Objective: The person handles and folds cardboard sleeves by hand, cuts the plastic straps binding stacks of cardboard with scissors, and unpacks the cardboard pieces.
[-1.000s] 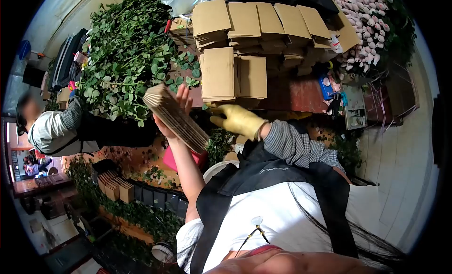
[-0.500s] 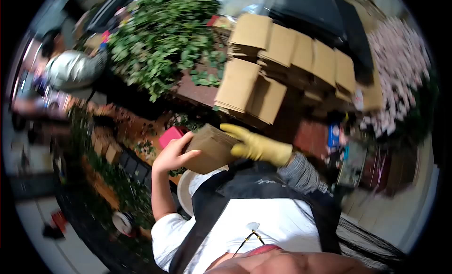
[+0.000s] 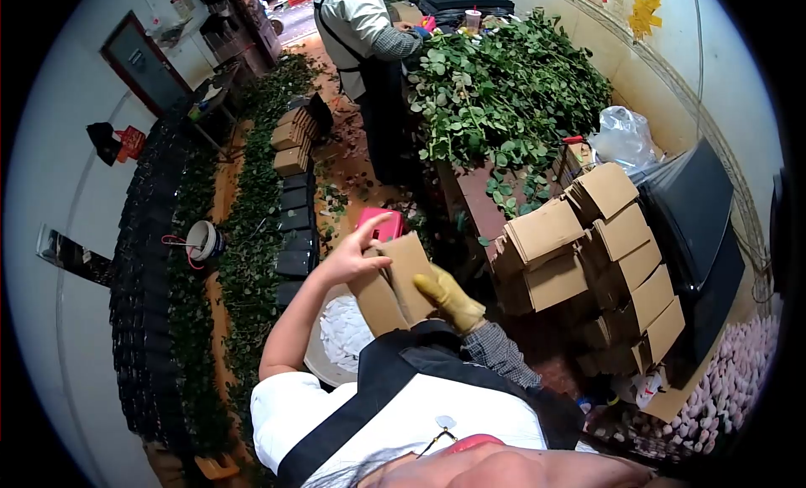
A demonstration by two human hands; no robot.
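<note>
In front of my chest is a bundle of folded brown cardboard pieces (image 3: 375, 302), with a gap between its left and right parts. My left hand (image 3: 354, 258), bare, grips its upper left corner with the thumb across the top. My right hand (image 3: 452, 298), in a yellow glove, presses against the right part, its thumb lying on the face. The fingers behind the cardboard are hidden. Just beyond my left hand is a pink plastic object (image 3: 382, 223). Below the cardboard stands a white bucket (image 3: 312, 354) holding many small white pieces.
Stacks of cardboard pieces (image 3: 546, 229) stand at my right, beside black sheets (image 3: 693, 211). A table bears a heap of leafy stems (image 3: 512, 93), where another person (image 3: 361, 35) stands. Rows of black-wrapped bundles and greenery (image 3: 138, 320) line the floor at left; pink flowers (image 3: 730, 370) lie at lower right.
My view has swung towards the left aisle. The gloved right hand, earlier stretched out at the cardboard's edge, now lies against it. The bundle has parted into two portions.
</note>
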